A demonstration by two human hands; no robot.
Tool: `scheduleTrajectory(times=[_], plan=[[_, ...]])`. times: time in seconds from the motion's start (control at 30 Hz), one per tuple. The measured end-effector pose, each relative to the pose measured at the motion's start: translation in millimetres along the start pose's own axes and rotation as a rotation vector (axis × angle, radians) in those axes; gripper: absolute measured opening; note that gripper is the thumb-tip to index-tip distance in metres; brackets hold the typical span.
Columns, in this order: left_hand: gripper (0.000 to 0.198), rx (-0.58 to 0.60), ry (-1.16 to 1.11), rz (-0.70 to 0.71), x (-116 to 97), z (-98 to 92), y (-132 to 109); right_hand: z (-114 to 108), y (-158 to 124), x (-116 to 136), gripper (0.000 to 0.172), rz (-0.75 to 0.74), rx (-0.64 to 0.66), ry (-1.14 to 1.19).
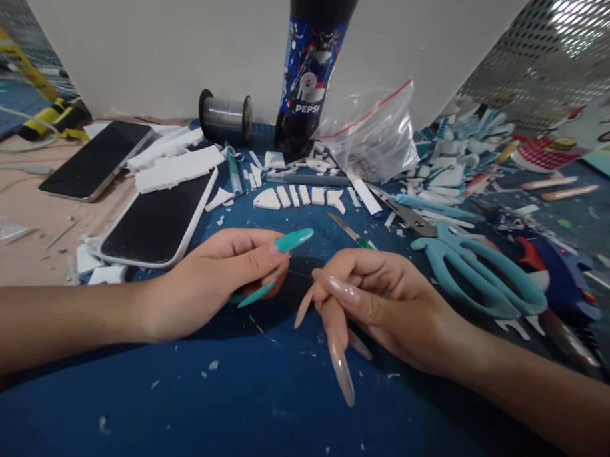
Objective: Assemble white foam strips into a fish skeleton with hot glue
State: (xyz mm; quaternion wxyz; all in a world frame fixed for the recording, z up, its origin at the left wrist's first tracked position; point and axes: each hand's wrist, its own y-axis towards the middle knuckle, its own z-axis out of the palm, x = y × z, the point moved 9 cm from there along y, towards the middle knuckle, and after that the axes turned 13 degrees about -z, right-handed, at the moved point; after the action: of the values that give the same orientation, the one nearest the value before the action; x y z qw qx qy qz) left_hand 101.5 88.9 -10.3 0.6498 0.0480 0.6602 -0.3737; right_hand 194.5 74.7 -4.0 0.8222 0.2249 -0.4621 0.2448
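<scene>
Between my two hands runs a thin clear thread [300, 274], barely visible against the dark blue surface. My left hand [226, 268], with long teal nails, pinches one end between thumb and fingers. The other part is pinched by thumb and forefinger of my right hand [377, 299], which has long beige nails; its other fingers hang down. Just behind the hands lies a row of white cut pieces [296, 196] laid out like a fish skeleton. A small blade with a green part [352, 231] rests behind my right hand.
Two phones [157, 223] [97, 159] lie at left, with white foam strips [177, 169] on them. A spool of clear line [226, 118], a Pepsi bottle [309, 75] and a zip bag [376, 136] stand at the back. Blue scissors [481, 275] and white scraps [447, 157] lie at right.
</scene>
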Motion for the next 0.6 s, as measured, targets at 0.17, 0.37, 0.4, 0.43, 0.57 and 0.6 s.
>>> scheduleTrajectory(times=[0.17,0.37,0.4,0.43,0.57,0.6], plan=[[0.038,0.012,-0.007,-0.013,1.4,1.1,1.5,-0.3,1.3,-0.4,0.016,0.006,-0.007,-0.025],[0.037,0.021,-0.006,-0.022,2.2,0.9,0.9,0.7,0.6,-0.8,0.016,0.001,0.008,-0.038],[0.036,0.022,-0.008,-0.022,2.2,1.0,0.9,0.7,0.3,-0.9,0.017,0.001,0.006,-0.037],[0.035,0.023,-0.011,-0.023,2.2,1.0,0.9,0.8,0.0,-0.8,0.017,0.001,0.004,-0.033],[0.036,0.017,-0.009,-0.028,2.3,0.5,0.8,2.2,-0.1,-0.4,0.017,-0.003,0.009,-0.020],[0.036,0.018,-0.010,-0.027,2.1,0.6,0.7,2.4,-0.1,-0.6,0.017,-0.001,0.010,-0.017]])
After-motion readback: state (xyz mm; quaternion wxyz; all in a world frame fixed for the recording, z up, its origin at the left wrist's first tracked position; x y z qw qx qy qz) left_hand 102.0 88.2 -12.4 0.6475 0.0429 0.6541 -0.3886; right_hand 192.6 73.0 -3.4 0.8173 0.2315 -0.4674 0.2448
